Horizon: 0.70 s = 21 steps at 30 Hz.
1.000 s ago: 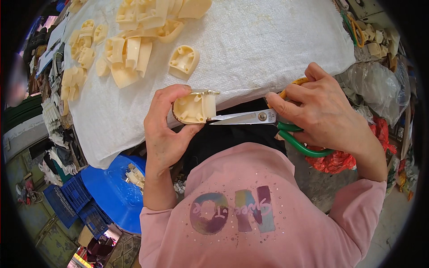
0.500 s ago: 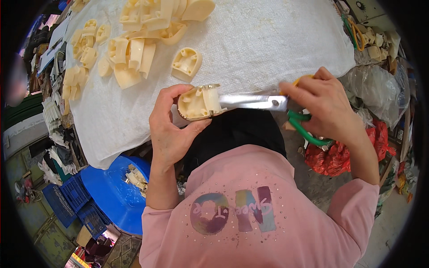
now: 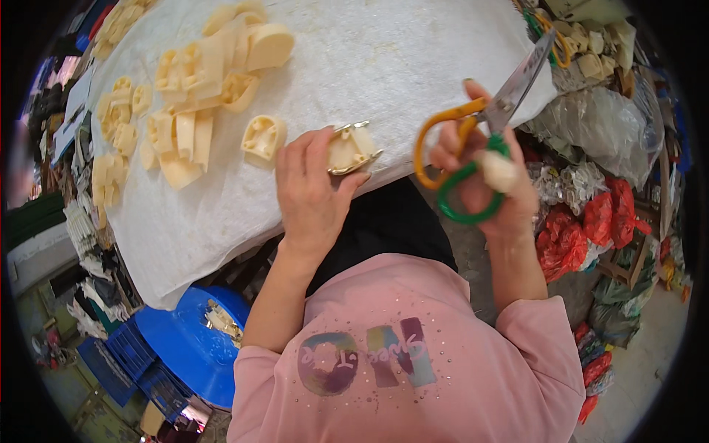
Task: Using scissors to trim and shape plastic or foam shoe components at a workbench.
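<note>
My left hand (image 3: 314,196) grips a cream plastic piece (image 3: 350,150) by its left side, over the near edge of the cloth. Thin gold-coloured metal strips run along two of its sides, and its hollow inside faces up. Turned partly palm up, my right hand (image 3: 518,203) holds scissors with one orange and one green handle. Their blades (image 3: 521,87) point up and to the right, away from the piece. A small blurred whitish lump (image 3: 498,173) shows against the right palm; whether it is held or loose I cannot tell. A similar hollow cream piece (image 3: 264,140) lies left of my left hand.
Several cream plastic pieces (image 3: 196,77) are heaped on the white cloth (image 3: 354,66) at the far left. Below it on the left stands a blue basin (image 3: 173,347) with scraps inside. Red plastic bags (image 3: 569,236) and clear plastic sheeting (image 3: 602,144) lie on the right.
The scissors have come away from the plastic piece and swung up, blades now pointing up right. My left hand with the piece has shifted slightly right. The whitish lump now shows at my right palm.
</note>
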Tool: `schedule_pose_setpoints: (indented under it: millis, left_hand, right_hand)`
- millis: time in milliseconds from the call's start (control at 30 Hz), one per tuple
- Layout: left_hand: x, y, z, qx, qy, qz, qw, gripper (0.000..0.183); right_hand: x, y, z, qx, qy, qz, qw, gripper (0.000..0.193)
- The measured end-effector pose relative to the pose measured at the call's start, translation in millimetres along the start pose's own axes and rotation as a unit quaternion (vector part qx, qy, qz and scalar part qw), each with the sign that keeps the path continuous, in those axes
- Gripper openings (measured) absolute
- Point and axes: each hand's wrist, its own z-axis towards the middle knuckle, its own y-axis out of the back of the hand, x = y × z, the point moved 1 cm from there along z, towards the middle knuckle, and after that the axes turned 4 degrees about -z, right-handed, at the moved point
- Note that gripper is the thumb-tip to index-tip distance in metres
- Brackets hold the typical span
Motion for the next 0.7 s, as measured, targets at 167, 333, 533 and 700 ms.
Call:
schedule_pose_setpoints:
  millis: [167, 333, 533, 700]
  left_hand:
    - [3.7, 2.1, -1.4, 0.041, 0.033, 0.0, 0.999, 0.063]
    - [1.5, 0.2, 1.7, 0.033, 0.053, -0.05, 0.997, 0.059]
    - [3.2, -3.0, 4.6, 0.05, 0.069, -0.027, 0.996, 0.058]
    - [0.5, 2.6, 1.1, 0.043, 0.071, -0.027, 0.996, 0.058]
  right_hand:
    - [-8.8, -4.4, 1.3, -0.018, 0.073, -0.031, 0.997, 0.061]
    - [-27.3, -7.4, 19.1, 0.002, 0.136, -0.006, 0.991, 0.054]
    - [-39.5, -6.2, 44.6, -0.009, 0.092, 0.057, 0.994, 0.05]
    - [-21.9, -5.3, 18.2, 0.011, 0.153, 0.022, 0.988, 0.05]
